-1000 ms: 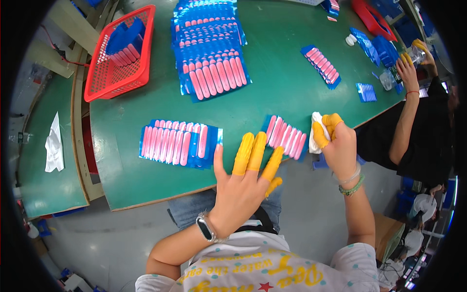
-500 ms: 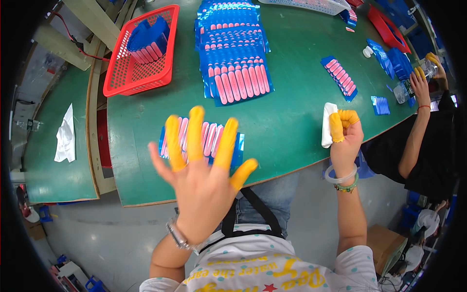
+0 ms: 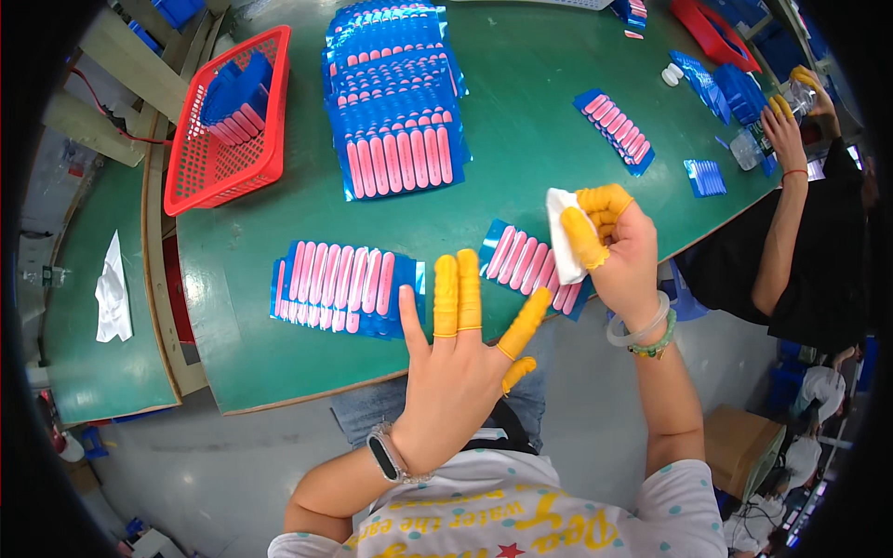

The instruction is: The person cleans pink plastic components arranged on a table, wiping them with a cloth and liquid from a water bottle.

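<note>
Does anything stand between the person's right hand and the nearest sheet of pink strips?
Only the white cloth held in the right hand; in this view it overlaps the right part of the sheet. Nothing else visible.

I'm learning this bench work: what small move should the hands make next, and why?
Probably draw the white cloth lightly along the nearby pink strips: the right hand holds it at their right-hand part, and the left hand is spread beside them. Whether the cloth touches them is unclear.
</note>
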The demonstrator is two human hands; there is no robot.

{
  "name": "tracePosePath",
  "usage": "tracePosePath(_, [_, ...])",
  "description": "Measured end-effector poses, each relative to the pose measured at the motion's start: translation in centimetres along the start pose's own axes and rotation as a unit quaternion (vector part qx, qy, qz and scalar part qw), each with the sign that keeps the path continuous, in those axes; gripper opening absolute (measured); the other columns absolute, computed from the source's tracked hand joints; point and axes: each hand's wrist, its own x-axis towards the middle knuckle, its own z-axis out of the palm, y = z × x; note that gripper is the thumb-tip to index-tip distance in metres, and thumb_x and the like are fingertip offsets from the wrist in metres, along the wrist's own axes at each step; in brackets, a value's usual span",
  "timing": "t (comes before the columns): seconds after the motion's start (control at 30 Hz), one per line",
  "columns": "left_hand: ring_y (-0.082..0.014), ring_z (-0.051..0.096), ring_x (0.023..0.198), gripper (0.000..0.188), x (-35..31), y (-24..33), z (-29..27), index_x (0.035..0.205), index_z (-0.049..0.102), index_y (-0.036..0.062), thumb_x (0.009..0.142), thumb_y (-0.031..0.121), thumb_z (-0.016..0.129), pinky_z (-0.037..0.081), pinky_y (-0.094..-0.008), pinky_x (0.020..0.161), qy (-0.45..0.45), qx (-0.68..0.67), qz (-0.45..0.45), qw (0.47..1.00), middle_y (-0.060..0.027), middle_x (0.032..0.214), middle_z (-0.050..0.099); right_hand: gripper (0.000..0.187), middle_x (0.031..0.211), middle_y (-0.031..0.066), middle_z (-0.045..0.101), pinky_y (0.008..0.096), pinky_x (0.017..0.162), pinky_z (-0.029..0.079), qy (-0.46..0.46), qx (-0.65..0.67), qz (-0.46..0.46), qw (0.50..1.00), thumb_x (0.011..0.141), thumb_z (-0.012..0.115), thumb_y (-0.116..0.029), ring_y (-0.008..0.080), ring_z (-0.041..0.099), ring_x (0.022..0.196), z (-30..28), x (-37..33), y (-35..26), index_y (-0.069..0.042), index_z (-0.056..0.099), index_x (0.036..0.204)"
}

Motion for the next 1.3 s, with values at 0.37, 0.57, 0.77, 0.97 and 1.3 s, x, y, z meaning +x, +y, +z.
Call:
tracePosePath(0.37, [-0.0359,0.04,0.141,0.049,-0.3,-0.1,2.6,0.138,0.056,0.0362,0.09,0.024,0.058,0.019,-0.0695,0.113,0.056,0.116,0.008,0.992,-0.0273,0.14,0.049,0.023,0.075,0.0104,0.065,0.0409,0.053,0.052,-0.135,-0.424,-0.161,0.881,0.085,0.071,-0.025,0.0297,0.067,0.064,2.6,2.8,-0.8,-0.008,0.061,0.097])
tracePosePath(0.57, [-0.0343,0.04,0.141,0.053,-0.4,-0.4,2.7,0.141,0.051,0.0348,0.091,0.016,0.052,0.024,-0.0675,0.113,0.073,0.117,0.005,0.99,-0.0278,0.137,0.051,0.02,0.075,0.0104,0.064,0.0402,0.053,0.052,-0.155,-0.424,-0.197,0.87,0.084,0.072,-0.023,0.0277,0.066,0.063,2.4,0.6,-1.2,-0.01,0.06,0.093])
tracePosePath(0.77, [-0.0374,0.041,0.14,0.049,-0.2,-0.7,2.5,0.138,0.055,0.036,0.093,0.02,0.056,0.018,-0.0693,0.112,0.067,0.111,0.017,0.991,-0.0305,0.141,0.046,0.021,0.073,0.0092,0.063,0.0387,0.053,0.051,-0.119,-0.463,-0.202,0.855,0.083,0.074,-0.025,0.0269,0.066,0.063,2.0,-0.1,-0.8,-0.009,0.061,0.087])
tracePosePath(0.97, [-0.0368,0.041,0.14,0.051,-0.4,-0.4,2.4,0.139,0.053,0.014,0.09,0.026,0.063,0.021,-0.07,0.111,0.062,0.049,-0.012,0.997,-0.0289,0.145,0.045,0.021,0.07,0.0095,0.062,0.0376,0.051,0.051,-0.048,-0.503,-0.171,0.846,0.083,0.074,-0.025,0.027,0.065,0.06,0.5,0.8,-0.7,-0.008,0.06,0.082])
tracePosePath(1.3, [-0.0363,0.038,0.141,0.059,-0.5,-0.8,3.2,0.136,0.055,0.0093,0.084,0.033,0.071,0.017,-0.0709,0.112,0.069,0.096,0.011,0.993,-0.0276,0.146,0.044,0.022,0.07,0.0096,0.062,0.0377,0.053,0.051,-0.089,-0.449,-0.187,0.869,0.081,0.076,-0.024,0.0277,0.065,0.061,0.2,-3.3,-0.9,-0.008,0.062,0.083])
